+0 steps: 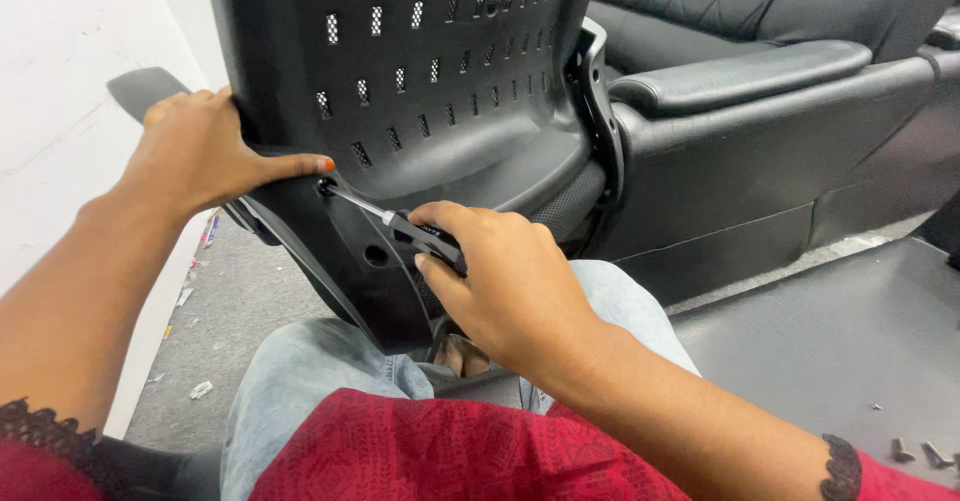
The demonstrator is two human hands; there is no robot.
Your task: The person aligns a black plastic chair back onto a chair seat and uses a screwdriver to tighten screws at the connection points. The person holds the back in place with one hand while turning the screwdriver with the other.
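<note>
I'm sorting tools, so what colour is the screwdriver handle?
Black, with a silver shaft; the screwdriver shows best in the head view, held in the right hand.

Chair back [420,71] cut off at top; screwdriver [400,223] handle hidden in fist

Red patterned top with black lace cuffs, light blue jeans, orange-painted thumbnail.

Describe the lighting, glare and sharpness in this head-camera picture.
Head view: soft, even light; faint sheen on the black sofa armrest; right hand and screwdriver sharp; left hand crisp; loose screws on the floor small, slightly soft.
</note>
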